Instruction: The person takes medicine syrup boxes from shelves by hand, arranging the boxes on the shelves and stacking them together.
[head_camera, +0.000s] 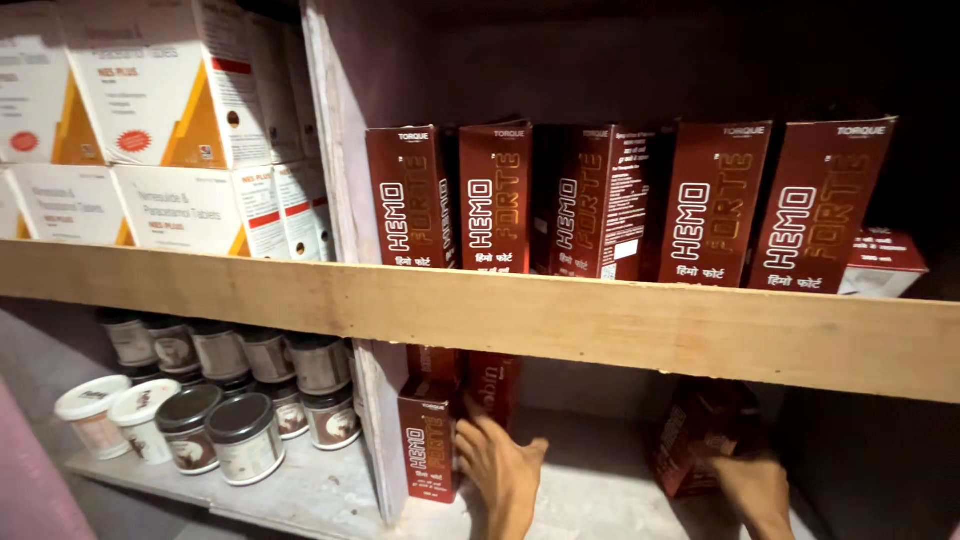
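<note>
Under the wooden shelf board, my left hand rests flat against the side of an upright dark red carton on the lower shelf, fingers together and pressing on it. Another red carton stands just behind it. My right hand lies at the lower right, touching a dim red carton in the shadow; whether it grips the carton is unclear. Several tall dark red cartons stand in a row on the upper shelf.
A vertical divider panel splits the shelves. To its left are stacked white and orange boxes above, and several dark-lidded jars plus two white-lidded tubs below. A small red and white box sits far right.
</note>
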